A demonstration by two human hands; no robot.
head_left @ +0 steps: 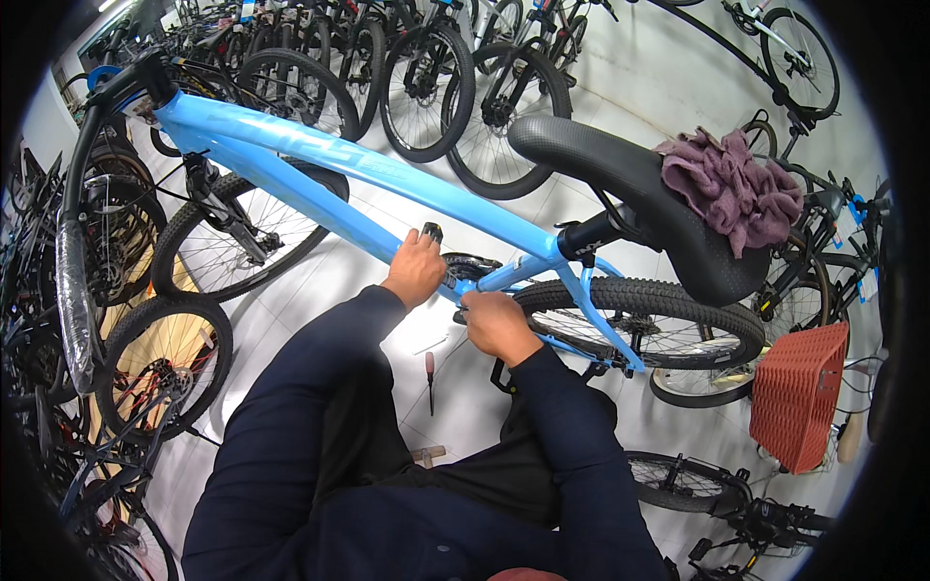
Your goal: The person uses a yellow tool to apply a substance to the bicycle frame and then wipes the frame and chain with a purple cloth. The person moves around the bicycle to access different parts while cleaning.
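Observation:
A bicycle with a light blue frame (320, 145) stands across in front of me, its handlebar end at the left. My left hand (415, 271) is curled at the lower end of the down tube; a short black part (432, 232) sticks up beside its fingers. My right hand (499, 326) is closed low by the seat tube's foot, near the rear wheel (668, 320). What either hand grips is hidden by the fingers. The chainring (472, 263) shows partly between them. A crumpled purple cloth (731, 189) lies on the black saddle (620, 179).
A screwdriver (430, 382) lies on the white tiled floor, with a wooden-handled piece (427, 453) between my legs. Parked bicycles (426, 92) line the far wall and crowd the left side. At the right is a red-brown basket (799, 397), with another bicycle (765, 523) at lower right.

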